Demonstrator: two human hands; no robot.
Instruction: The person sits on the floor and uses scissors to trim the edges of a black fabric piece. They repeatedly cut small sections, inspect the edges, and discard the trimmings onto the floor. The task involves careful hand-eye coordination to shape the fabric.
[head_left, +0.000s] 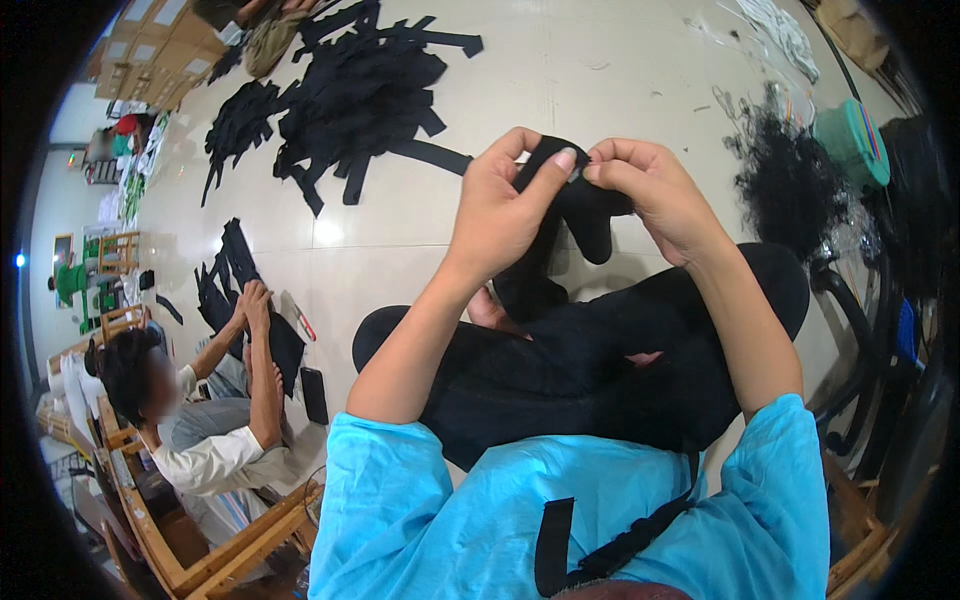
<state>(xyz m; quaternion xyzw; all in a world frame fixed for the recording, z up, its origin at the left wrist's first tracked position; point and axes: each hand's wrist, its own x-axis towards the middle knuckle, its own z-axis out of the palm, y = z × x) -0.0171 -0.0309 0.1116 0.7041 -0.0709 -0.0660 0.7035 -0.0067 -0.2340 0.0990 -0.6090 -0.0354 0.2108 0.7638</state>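
Raised over my crossed legs, both hands pinch one black fabric piece with a strap-like shape. My left hand is closed on its upper edge, the thumb pressed on the cloth. Close beside it, the fingertips of my right hand pinch the same edge. A small pale spot shows between the two thumbs; I cannot make out what it is. Part of the fabric hangs below my hands toward my lap, dark against my black trousers.
A large heap of black fabric strips lies ahead on the floor, beside a smaller heap. At left a co-worker handles black cloth near a phone and a red-handled tool. Tangled black threads and a green stool are at right.
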